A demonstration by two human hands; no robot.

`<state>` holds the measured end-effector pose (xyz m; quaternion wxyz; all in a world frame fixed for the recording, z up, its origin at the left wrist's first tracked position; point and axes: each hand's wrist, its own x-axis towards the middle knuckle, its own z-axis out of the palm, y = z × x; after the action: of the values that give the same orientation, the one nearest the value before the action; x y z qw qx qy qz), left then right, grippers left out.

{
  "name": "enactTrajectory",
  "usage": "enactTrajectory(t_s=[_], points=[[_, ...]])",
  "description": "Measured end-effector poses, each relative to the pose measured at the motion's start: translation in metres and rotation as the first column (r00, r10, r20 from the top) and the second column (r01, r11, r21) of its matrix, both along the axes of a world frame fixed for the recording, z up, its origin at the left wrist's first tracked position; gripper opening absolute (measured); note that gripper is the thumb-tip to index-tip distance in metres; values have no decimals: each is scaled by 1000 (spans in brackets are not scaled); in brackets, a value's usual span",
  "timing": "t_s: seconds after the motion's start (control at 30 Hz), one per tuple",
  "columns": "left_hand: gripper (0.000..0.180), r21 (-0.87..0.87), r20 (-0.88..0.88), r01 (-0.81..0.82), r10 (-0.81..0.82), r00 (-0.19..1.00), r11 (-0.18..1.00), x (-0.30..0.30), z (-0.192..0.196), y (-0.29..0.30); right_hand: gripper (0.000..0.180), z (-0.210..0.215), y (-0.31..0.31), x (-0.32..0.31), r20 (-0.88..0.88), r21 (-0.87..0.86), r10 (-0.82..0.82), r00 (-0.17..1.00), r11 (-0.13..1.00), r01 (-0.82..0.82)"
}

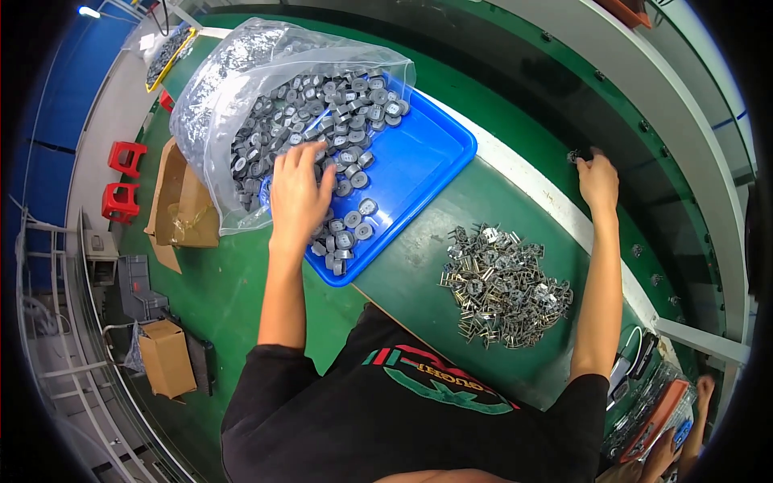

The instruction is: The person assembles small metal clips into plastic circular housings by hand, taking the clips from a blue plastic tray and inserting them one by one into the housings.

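Note:
My left hand [296, 189] is over the pile of grey round plastic parts [346, 121] in the blue tray [431, 149]. Its thumb stands apart from the fingers and no part shows between them; the fingertips are slightly blurred. At the far right, my right hand [598, 183] reaches over the green conveyor belt [535, 105]. Its thumb and forefinger are a little apart, beside a small part [573, 155] on the belt. Between my arms, a heap of small metal pronged pieces [507, 286] lies on the green tabletop [419, 302].
A clear plastic bag [217, 105] spills grey parts into the tray. Several small parts [637, 251] sit spaced along the belt. Cardboard boxes [167, 358] and red stools [121, 203] stand at left. Another person's hand [662, 455] works by an orange-edged tray [656, 419] at lower right.

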<state>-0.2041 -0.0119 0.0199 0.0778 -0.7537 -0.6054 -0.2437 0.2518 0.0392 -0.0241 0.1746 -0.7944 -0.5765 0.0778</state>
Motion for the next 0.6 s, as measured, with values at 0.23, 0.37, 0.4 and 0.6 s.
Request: enactTrajectory(t_s=[0.23, 0.37, 0.4, 0.6], points=[[52, -241, 11, -132, 139, 990, 962, -5, 4, 96, 29, 41, -89, -36, -372, -133, 471, 800, 826, -548], [46, -395, 141, -107, 175, 974, 912, 7, 5, 107, 30, 37, -121, -42, -430, -88, 434, 792, 853, -515], [46, -379, 130, -106, 167, 977, 919, 10, 0, 106, 30, 36, -124, -42, -453, -115, 424, 784, 845, -523], [42, -359, 87, -53, 90, 992, 932, 15, 3, 81, 20, 30, -131, -36, -551, -68, 373, 746, 872, -486]])
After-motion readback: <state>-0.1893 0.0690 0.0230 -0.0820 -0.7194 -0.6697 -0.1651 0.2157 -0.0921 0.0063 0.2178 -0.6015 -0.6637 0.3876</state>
